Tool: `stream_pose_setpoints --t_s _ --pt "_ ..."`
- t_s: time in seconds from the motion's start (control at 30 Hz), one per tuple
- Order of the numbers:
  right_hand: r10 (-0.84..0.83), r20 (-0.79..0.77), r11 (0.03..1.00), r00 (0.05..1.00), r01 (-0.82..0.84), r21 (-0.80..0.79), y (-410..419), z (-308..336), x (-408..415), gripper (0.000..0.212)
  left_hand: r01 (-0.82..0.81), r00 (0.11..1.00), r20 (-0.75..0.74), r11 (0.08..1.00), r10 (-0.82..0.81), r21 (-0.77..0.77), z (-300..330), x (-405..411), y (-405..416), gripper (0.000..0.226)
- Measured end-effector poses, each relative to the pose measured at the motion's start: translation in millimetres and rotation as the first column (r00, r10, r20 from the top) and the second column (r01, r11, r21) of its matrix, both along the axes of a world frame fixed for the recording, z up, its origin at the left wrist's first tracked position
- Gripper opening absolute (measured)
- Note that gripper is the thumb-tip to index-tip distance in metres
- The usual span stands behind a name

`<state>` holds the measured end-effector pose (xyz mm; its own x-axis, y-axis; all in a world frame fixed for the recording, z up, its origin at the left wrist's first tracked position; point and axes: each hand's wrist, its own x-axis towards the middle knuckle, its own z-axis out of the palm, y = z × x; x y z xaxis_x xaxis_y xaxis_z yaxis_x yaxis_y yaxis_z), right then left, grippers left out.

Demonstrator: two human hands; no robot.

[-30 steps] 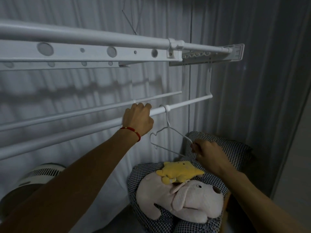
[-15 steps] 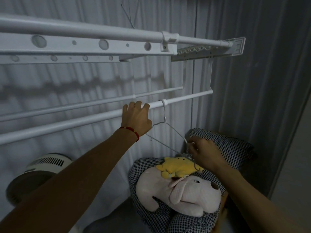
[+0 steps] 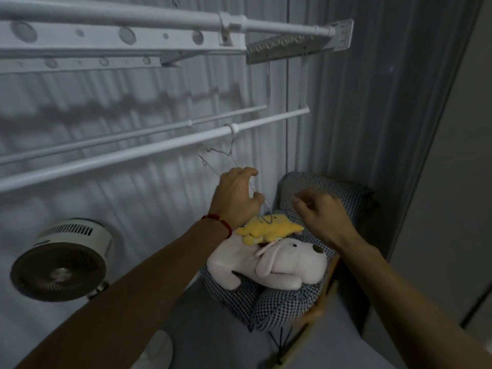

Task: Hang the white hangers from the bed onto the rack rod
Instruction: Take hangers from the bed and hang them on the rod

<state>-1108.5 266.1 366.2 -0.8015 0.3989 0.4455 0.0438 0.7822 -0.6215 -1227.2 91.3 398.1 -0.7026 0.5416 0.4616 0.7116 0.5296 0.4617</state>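
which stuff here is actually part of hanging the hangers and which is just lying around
Part of the job:
white hanger, hooked on the rack rod
left hand, in front of the hanger's lower part
right hand, beside it

Just lying about:
yellow plush
pale plush dog
checked cushions
fan
upper rack bars

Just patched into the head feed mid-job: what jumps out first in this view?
A thin white hanger hooked on the nearer rack rod, at mid-frame, with the left hand at its lower wire. The right hand hovers beside it, holding nothing that shows. Below them, a pink plush dog with a yellow toy on it.
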Motion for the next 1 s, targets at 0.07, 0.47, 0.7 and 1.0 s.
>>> stream_pose_setpoints --t_s 0.07,0.47,0.7,1.0 --pt "-0.022 0.004 1.0 1.0 0.022 -0.007 -5.5 -7.1 21.0 0.028 0.073 0.997 0.033 0.994 -0.076 0.085 -14.4 21.6 3.5 0.044" --pt "-0.383 0.194 0.915 0.903 0.399 -0.052 -79.2 -65.1 167.3 0.047 0.445 0.89 0.062 0.89 -0.452 0.1 -90.6 136.3 2.2 0.043" --pt "-0.578 0.331 0.762 0.746 0.639 -0.108 -127.1 -107.2 292.8 0.053 0.649 0.728 0.222 0.756 -0.649 0.084 -133.9 245.4 12.0 0.036" --pt "-0.734 0.403 0.525 0.548 0.833 -0.175 -160.8 -170.9 491.9 0.049 0.834 0.526 0.367 0.55 -0.768 -0.043 -172.2 444.6 9.3 0.035"
